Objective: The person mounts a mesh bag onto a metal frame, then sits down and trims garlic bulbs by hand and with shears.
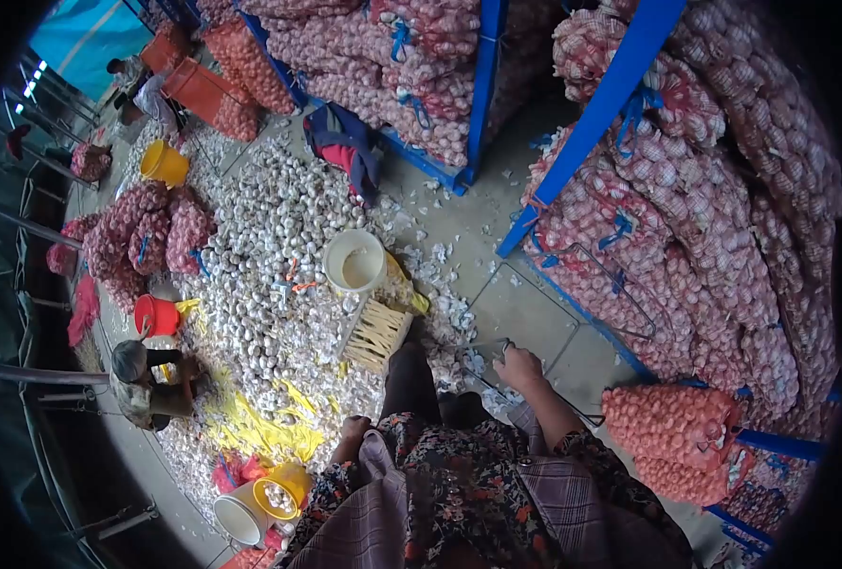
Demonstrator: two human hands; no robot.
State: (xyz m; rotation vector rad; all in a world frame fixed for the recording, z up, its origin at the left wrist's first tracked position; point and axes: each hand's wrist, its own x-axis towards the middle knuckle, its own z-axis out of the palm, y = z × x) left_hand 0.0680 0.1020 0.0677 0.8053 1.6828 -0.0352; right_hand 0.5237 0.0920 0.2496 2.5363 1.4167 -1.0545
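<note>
My right hand point(518, 367) is closed around a thin dark metal bar point(478, 343), part of a frame low beside my legs. My left hand point(354, 429) hangs at my left side by the plaid cloth; its fingers are too small and shaded to make out. Ahead of my knees stands a slatted wooden stool or crate point(377, 334), with an empty-looking white bucket point(355, 261) just beyond it. A large heap of garlic bulbs point(259, 247) spreads to the left of these.
Net sacks of garlic point(629, 218) are stacked behind blue posts point(596, 123) on the right. A person point(141, 384) sits at the left near a red bucket point(158, 315). Yellow point(288, 486) and white buckets point(240, 517) stand at lower left. Dark clothing point(343, 147) lies ahead.
</note>
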